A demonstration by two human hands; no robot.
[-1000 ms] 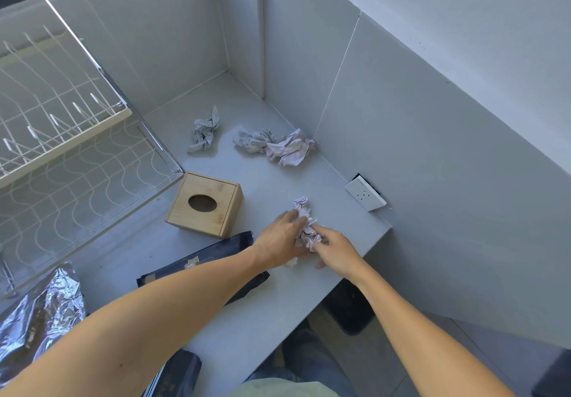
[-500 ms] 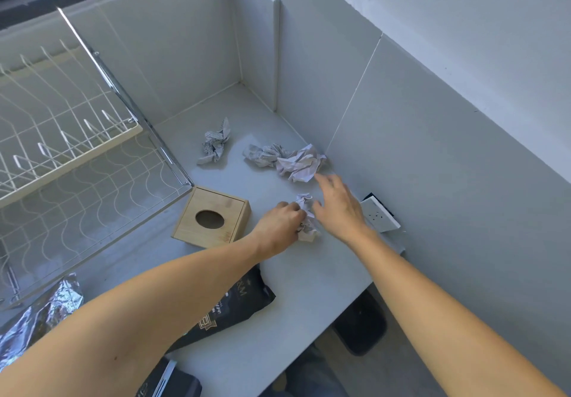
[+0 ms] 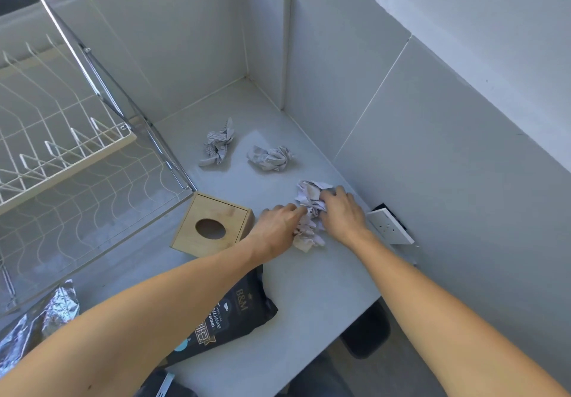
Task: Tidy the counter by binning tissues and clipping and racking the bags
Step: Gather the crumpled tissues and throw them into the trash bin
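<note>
Both hands down on grey worktop point(image 3: 309, 288), close to right-hand wall. Left hand point(image 3: 278, 226) curled, fingertips pinching near crumpled tissue point(image 3: 306, 233) from its left side. Right hand point(image 3: 340, 211) clamped over second tissue wad point(image 3: 310, 194), just behind & touching the first; the two wads bunched together btw the hands. Both grips closed on paper.

Two more tissues loose farther back, apart from hands: one point(image 3: 217, 145) towards rear-left, another point(image 3: 272, 158) to its right, nearer the wall. Neither touched.

Wooden tissue box point(image 3: 213, 225) w/ oval hole on top, just left of left hand, not touching it as far as visible. Wire dish rack point(image 3: 61, 155) left of box, white upper tier, chrome frame; box corner right at rack's corner.

Black bag point(image 3: 228, 319) w/ white lettering flat on worktop, partly under left forearm. Crinkled foil bag point(image 3: 37, 319) at lower left, near rack's front edge. No clip seen on either, bag tops mostly hidden, so can't tell.

White wall socket point(image 3: 389, 226) on right wall, just beside right wrist. Dark bin point(image 3: 366, 331) on floor below worktop edge, partly hidden.
</note>
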